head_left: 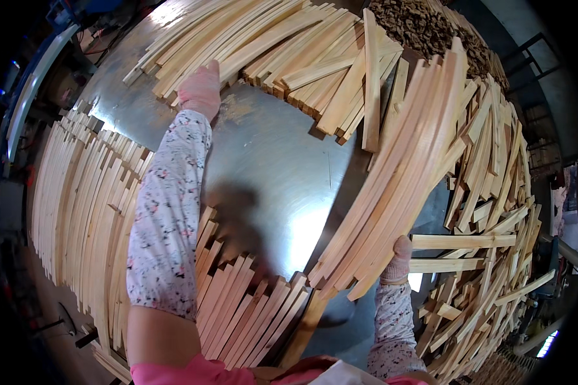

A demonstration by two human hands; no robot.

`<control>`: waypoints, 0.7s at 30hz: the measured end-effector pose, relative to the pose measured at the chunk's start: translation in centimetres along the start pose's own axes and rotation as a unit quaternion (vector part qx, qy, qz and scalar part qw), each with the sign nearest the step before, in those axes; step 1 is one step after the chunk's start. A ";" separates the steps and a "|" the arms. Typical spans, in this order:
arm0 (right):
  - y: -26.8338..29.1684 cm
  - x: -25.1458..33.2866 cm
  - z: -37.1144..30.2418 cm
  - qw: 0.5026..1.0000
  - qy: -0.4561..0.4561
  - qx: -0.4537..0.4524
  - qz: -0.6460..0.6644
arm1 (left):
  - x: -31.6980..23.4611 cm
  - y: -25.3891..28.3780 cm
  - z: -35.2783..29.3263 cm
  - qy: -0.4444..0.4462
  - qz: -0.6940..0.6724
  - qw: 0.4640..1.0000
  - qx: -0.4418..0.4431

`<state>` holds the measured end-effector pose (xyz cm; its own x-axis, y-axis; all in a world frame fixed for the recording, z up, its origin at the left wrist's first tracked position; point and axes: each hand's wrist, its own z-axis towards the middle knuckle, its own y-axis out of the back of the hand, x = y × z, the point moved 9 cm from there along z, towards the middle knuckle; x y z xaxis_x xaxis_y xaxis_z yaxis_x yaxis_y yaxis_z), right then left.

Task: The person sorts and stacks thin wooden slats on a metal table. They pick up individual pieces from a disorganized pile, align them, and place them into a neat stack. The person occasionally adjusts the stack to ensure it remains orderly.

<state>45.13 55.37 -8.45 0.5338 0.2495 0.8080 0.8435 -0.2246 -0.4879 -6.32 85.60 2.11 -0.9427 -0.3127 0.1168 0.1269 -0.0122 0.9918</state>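
Shiny metal desk (276,147) mid-frame, dim workshop (507,25) around, left fingers (210,69) on slats (209,35) at upper left, right fingers (402,246) against bundle (398,173) at lower right, cannot tell how open.

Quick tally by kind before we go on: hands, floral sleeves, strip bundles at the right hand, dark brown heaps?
Left hand and right hand: 2
Left floral sleeve and right floral sleeve: 2
Wooden strip bundle at the right hand: 1
Dark brown heap: 1
Total: 6

Left hand (200,91) on wooden strips (202,40); right hand (398,260) against 1 bundle (398,173).
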 end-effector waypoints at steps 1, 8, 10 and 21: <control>-1.0 -0.2 0.3 1.000 0.001 0.021 0.006 | 0.2 0.6 0.2 -0.001 -0.037 0.999 0.002; -20.5 -1.4 15.0 0.994 0.037 0.091 -0.045 | -1.6 0.1 -4.4 0.054 -0.265 0.955 0.121; -29.7 -4.2 21.9 0.962 -0.028 0.233 0.142 | -0.7 -0.5 -4.6 0.072 -0.302 0.943 0.121; -32.1 -11.6 24.5 0.991 -0.083 0.091 -0.048 | -0.3 -1.2 -2.6 -0.088 -0.279 0.955 0.034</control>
<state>13.34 82.80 -10.27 0.4411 0.4157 0.7954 0.8792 -0.0224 -0.4758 -5.42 83.20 0.76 -0.8955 -0.1100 -0.4312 -0.4263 -0.0663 0.9022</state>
